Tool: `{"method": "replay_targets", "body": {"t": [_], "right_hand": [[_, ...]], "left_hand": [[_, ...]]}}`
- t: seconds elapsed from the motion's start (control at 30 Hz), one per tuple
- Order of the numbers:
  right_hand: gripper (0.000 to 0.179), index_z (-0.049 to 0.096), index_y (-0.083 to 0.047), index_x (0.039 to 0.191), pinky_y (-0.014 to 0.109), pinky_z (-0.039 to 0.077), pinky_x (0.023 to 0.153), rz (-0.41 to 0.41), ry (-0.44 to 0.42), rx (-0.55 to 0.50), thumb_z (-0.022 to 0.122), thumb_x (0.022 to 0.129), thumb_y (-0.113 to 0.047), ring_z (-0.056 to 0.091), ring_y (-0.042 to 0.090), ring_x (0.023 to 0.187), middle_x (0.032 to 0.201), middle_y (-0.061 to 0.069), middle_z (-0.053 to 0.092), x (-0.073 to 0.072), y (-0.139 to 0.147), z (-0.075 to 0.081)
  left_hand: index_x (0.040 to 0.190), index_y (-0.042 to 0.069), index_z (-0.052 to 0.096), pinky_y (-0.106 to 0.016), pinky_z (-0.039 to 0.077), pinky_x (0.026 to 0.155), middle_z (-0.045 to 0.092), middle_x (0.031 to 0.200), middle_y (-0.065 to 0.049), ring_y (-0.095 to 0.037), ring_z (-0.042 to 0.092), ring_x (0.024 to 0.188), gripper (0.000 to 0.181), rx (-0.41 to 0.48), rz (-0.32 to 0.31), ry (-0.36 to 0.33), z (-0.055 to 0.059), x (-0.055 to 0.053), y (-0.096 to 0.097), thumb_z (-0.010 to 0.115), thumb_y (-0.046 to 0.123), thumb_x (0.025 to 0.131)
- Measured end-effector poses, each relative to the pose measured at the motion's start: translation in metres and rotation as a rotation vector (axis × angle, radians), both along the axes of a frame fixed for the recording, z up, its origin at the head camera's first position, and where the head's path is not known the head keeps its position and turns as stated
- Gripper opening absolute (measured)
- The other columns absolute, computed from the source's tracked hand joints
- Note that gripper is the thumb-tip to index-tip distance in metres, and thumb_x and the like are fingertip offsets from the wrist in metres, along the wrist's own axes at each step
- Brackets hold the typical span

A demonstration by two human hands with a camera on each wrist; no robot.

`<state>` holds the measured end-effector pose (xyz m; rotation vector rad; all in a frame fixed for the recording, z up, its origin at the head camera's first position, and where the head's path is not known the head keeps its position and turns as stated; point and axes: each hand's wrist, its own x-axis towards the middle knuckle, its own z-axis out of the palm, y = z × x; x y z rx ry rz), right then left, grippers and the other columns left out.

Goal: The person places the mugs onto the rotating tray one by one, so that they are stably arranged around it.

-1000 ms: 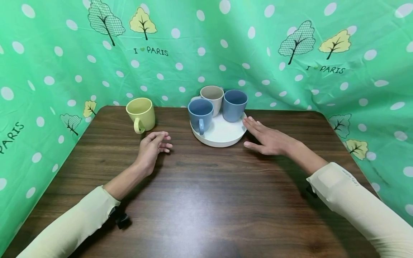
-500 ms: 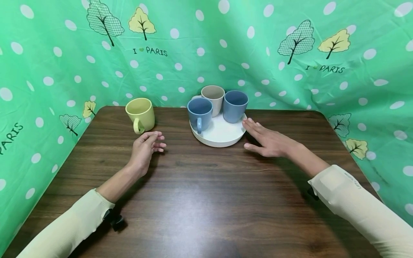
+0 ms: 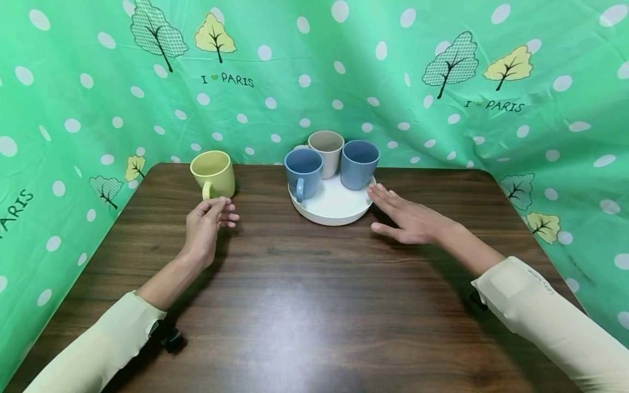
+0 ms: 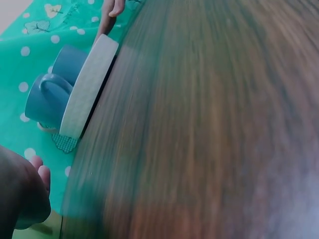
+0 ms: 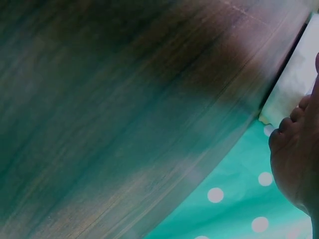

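Note:
A yellow mug [image 3: 216, 174] stands at the back left with its handle toward me. My left hand [image 3: 202, 226] is just in front of that handle, fingers loosely bent and nothing between them. A round white tray [image 3: 339, 206] sits at the back centre. On it stand a blue mug [image 3: 303, 170] with its handle facing forward, another blue mug [image 3: 360, 168] whose handle is hidden, and a beige mug [image 3: 328, 155] behind them. My right hand [image 3: 411, 219] has its fingers straight, with fingertips right at the tray's right rim. The right wrist view shows these fingers beside the tray [image 5: 294, 74].
The dark wooden table [image 3: 295, 305] ends close behind the tray and mugs. A green dotted curtain [image 3: 314, 65] hangs along its back and sides. Black wrist straps [image 3: 169, 338] show under the sleeves.
My left hand has moved left to the yellow mug's handle. The tray's mugs have turned slightly clockwise, the right blue one coming nearer. My right hand has shifted slightly toward me.

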<state>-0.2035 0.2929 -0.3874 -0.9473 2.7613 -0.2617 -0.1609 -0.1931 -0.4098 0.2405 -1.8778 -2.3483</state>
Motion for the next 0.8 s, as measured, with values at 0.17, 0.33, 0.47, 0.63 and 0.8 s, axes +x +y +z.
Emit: {"method": "replay_targets", "body": {"t": [0.17,0.33,0.47,0.63,0.8], "right_hand": [[0.089,0.006,-0.014,0.183,0.062,0.018,0.145,-0.005,-0.007,0.001,0.053,0.118,-0.054,0.003,0.035,0.18,0.193,0.011,0.001,0.001,-0.001,0.0],[0.089,0.006,-0.014,0.183,0.061,0.017,0.145,-0.01,-0.01,0.003,0.053,0.118,-0.054,0.003,0.035,0.18,0.193,0.01,0.001,0.002,-0.001,0.0],[0.089,0.007,-0.013,0.183,0.062,0.017,0.145,-0.008,-0.01,0.002,0.053,0.118,-0.054,0.003,0.035,0.18,0.193,0.011,0.001,0.002,-0.002,0.0],[0.09,0.007,-0.013,0.183,0.062,0.018,0.144,-0.01,-0.01,0.005,0.053,0.118,-0.054,0.003,0.036,0.18,0.193,0.011,0.001,0.002,-0.002,0.0],[0.09,0.006,-0.013,0.183,0.062,0.018,0.144,-0.009,-0.012,0.005,0.053,0.118,-0.054,0.003,0.036,0.18,0.193,0.011,0.001,0.002,-0.002,0.0]], "left_hand": [[0.11,0.004,0.07,-0.022,0.063,0.07,0.078,0.091,0.002,-0.01,0.078,0.073,0.012,0.026,0.066,0.04,0.0,-0.002,-0.004,0.064,0.013,0.116],[0.111,0.004,0.068,-0.022,0.063,0.069,0.077,0.089,0.002,-0.009,0.077,0.072,0.012,0.039,0.1,0.048,0.0,-0.004,-0.01,0.066,0.015,0.115],[0.107,0.008,0.067,-0.021,0.063,0.069,0.076,0.087,0.004,-0.008,0.076,0.071,0.012,0.037,0.131,0.042,0.001,-0.006,-0.016,0.066,0.017,0.115],[0.103,0.011,0.065,-0.02,0.063,0.066,0.073,0.084,0.004,-0.007,0.075,0.068,0.014,0.053,0.158,0.031,0.003,-0.009,-0.021,0.068,0.019,0.114],[0.103,0.01,0.061,-0.02,0.061,0.062,0.069,0.084,0.002,-0.008,0.073,0.065,0.017,0.07,0.161,0.009,0.004,-0.009,-0.028,0.067,0.021,0.115]]}}
